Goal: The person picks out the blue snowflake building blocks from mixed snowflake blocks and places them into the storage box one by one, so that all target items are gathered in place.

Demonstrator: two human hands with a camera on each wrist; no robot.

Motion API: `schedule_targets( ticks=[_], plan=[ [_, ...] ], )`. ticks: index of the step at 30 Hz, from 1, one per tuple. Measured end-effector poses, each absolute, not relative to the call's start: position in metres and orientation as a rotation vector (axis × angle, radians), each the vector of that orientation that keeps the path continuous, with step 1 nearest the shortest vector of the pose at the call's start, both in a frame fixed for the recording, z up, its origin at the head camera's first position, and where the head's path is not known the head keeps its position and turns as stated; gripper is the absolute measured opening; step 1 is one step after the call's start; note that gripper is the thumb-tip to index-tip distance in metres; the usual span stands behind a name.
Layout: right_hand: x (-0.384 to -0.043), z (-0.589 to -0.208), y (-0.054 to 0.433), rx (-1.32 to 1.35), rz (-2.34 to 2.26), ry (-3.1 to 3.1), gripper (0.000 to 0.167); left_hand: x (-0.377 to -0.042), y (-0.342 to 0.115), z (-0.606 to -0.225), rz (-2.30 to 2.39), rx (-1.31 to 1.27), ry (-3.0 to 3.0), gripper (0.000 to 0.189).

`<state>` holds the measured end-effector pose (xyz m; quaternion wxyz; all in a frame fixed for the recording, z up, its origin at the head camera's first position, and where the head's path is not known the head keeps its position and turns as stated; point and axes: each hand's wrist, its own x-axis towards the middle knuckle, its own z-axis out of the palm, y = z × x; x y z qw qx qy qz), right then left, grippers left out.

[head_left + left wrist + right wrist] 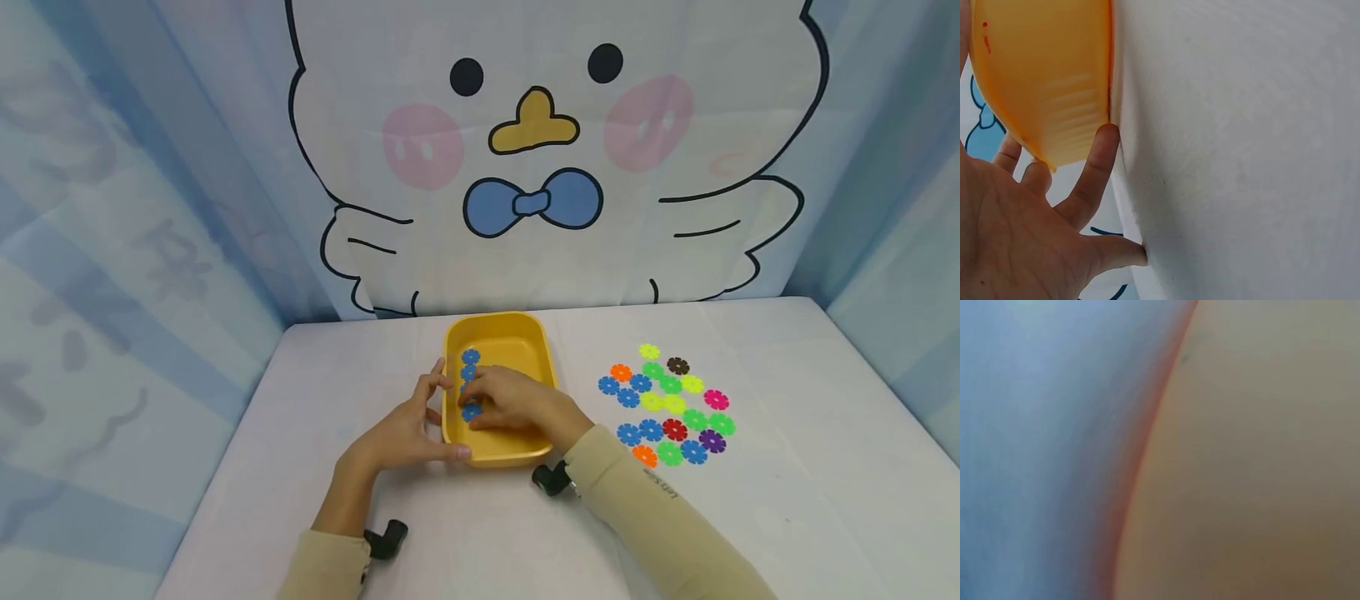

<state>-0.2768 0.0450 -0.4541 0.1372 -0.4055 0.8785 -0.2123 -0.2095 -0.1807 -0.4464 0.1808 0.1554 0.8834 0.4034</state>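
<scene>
A yellow tray (525, 358) lies on the table, with several blue snowflake-shaped plastic discs (470, 357) in a column along its left side. My right hand (513, 400) reaches into the tray. Its thumb and fingers come round a blue disc (471, 412) near the column's lower end, pinching it, and cover part of the column. Beside the tray's left wall is my left hand (408, 433), its fingers spread and touching the outside of the yellow wall (1054, 75). The right wrist view is a blur with only a yellow tray surface (1254, 456) filling much of it.
To the tray's right lies a loose group of snowflake discs (673, 404) in blue, green, yellow, orange, red, pink, purple and brown. The white table (810, 467) meets a printed curtain (525, 267) at its back edge.
</scene>
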Motion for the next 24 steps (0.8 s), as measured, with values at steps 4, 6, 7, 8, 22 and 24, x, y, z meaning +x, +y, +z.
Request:
schedule_targets(
  ticks=[4,6,7,8,22,24],
  plan=[
    [-0.276,-0.451,0.044,-1.190,-0.611,2.540,0.035,-0.208,-0.181,-0.445,1.155,0.419,2.494,0.091],
    [-0.274,-0.450,0.044,-1.178,-0.613,2.540,0.034,-0.208,-0.181,-0.444,1.157,0.419,2.497,0.091],
    [-0.274,-0.449,0.044,-1.167,-0.613,2.539,0.034,-0.208,-0.181,-0.444,1.155,0.422,2.497,0.091],
    [-0.273,-0.448,0.044,-1.154,-0.609,2.538,0.035,-0.208,-0.181,-0.445,1.152,0.427,2.497,0.090],
    [-0.269,-0.425,0.060,-1.019,-0.708,2.553,0.039,-0.210,-0.177,-0.447,1.115,0.415,2.517,0.101],
    [-0.268,-0.418,0.063,-1.020,-0.693,2.560,0.038,-0.210,-0.177,-0.446,1.106,0.402,2.526,0.106]
  ],
)
